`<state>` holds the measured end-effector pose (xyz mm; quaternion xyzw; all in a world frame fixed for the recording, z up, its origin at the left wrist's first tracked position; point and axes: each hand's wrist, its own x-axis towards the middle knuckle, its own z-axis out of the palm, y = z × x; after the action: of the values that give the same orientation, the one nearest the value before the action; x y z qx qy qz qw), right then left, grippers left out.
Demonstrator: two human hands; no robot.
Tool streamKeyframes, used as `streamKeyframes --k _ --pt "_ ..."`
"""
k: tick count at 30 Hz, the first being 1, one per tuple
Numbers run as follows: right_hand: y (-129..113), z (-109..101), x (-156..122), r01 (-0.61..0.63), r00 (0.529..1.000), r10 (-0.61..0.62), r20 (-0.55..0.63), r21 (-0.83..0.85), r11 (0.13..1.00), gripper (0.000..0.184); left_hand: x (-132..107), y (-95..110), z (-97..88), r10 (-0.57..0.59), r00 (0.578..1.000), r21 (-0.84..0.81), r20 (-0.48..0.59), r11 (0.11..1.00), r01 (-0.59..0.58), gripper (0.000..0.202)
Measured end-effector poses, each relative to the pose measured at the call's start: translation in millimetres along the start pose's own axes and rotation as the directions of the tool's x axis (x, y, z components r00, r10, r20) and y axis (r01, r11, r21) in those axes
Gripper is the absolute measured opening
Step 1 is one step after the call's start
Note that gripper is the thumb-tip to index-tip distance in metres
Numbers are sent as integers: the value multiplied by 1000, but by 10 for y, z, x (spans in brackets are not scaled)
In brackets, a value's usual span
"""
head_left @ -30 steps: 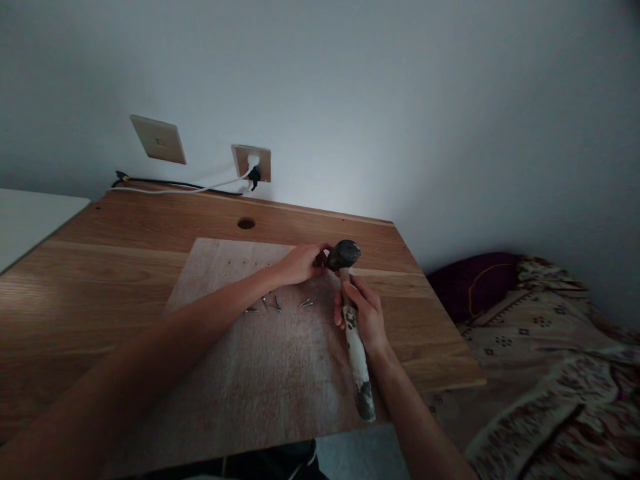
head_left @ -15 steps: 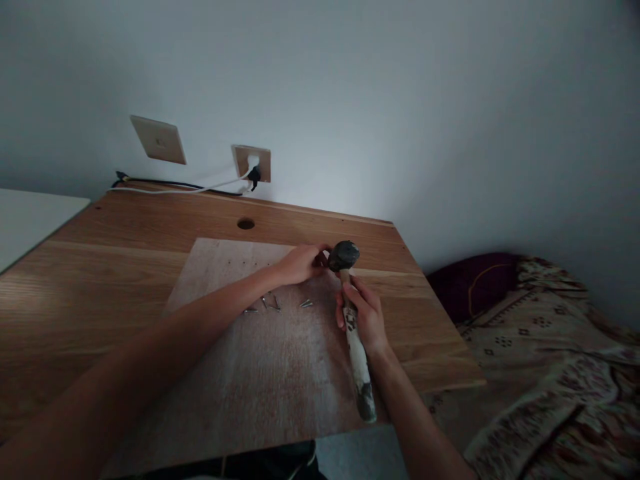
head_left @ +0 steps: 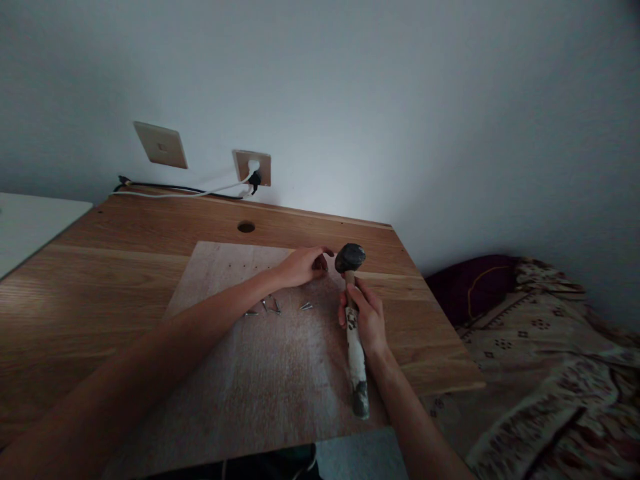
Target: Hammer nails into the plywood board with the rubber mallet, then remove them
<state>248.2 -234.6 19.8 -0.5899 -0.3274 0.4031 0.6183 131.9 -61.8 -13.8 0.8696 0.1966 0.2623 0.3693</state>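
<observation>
My right hand is wrapped round the pale, stained handle of a hammer. Its dark, blocky head is up, just right of my other hand. My left hand rests at the far right part of a thin wooden board, with its fingers curled. What is between those fingertips, if anything, is too small and dark to make out. On the board lie several loose nails, some of them below my left forearm. A row of small dark dots runs along its far edge.
Under the board is a wooden desk with a round cable hole. Cables run along the wall to a socket. A white panel is at the left; patterned bedding lies at the right.
The hammer head has shifted slightly right, away from my left hand, and its handle hangs straighter. My left hand stays in nearly the same place, with its fingers more visible.
</observation>
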Motion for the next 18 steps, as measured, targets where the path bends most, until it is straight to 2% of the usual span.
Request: streamKeyframes --k 3,5,7,9,12,15,18 --pt "41 -10 38 -42 998 41 -57 -11 999 46 -22 81 -123 23 1000 74 -14 997 -22 28" --pt "71 -20 64 -66 996 65 -62 -9 998 48 -90 187 -268 63 997 151 45 986 -70 18" --pt "92 -28 81 -74 996 73 -52 -16 997 48 -199 324 -417 100 972 181 212 974 -140 11" --pt "101 -31 87 -74 997 73 -36 -33 997 48 -320 466 -516 106 915 186 389 964 -191 9" --pt "97 -29 84 -70 997 69 -16 -52 996 48 -457 612 -516 77 881 277 466 933 -228 13" --pt "82 -25 77 -65 998 65 -5 -72 995 48 -512 648 -420 94 879 319 468 910 -267 14" --pt "71 -26 73 -62 998 62 3 -90 994 47 -525 639 -382 100 887 299 450 920 -255 17"
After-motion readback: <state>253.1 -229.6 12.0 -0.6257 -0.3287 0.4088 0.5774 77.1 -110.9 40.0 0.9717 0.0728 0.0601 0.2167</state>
